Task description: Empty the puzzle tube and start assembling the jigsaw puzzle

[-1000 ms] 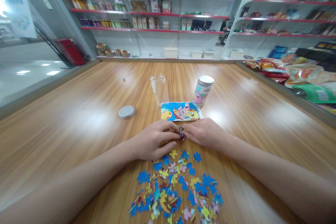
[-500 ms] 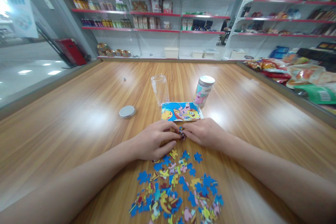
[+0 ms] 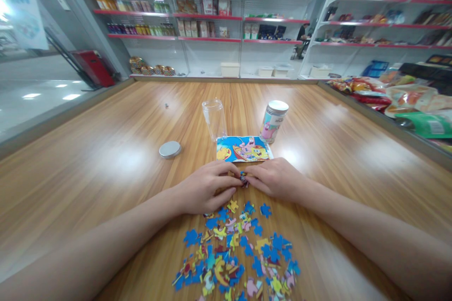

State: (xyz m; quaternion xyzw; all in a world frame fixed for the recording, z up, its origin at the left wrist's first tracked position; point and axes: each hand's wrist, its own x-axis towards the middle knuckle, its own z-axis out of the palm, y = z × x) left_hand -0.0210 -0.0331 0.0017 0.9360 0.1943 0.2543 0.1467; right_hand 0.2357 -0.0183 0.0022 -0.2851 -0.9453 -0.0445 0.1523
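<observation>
Between my fingertips on the table are a few small joined puzzle pieces [image 3: 243,179], partly hidden by the fingers. My left hand [image 3: 212,186] is closed on their left side, thumb lower than the fingers. From the right, my right hand [image 3: 277,178] grips the same pieces with its fingertips. Just beyond lies a picture card [image 3: 243,149] with a cartoon scene on blue. Nearer to me, below both hands, loose puzzle pieces [image 3: 226,263] in blue, yellow and pink are spread in a heap.
Behind the card stand a clear open jar [image 3: 214,120] and a lidded, printed jar [image 3: 273,122]. A silver lid [image 3: 170,149] lies to the left. One tiny item [image 3: 166,106] sits farther back. Packaged snacks [image 3: 409,99] are piled beyond the table's right edge; shelves [image 3: 208,16] line the back.
Both hands stay at the small puzzle pieces with hardly any movement. The whole view has shifted very slightly; the loose pieces lie as before.
</observation>
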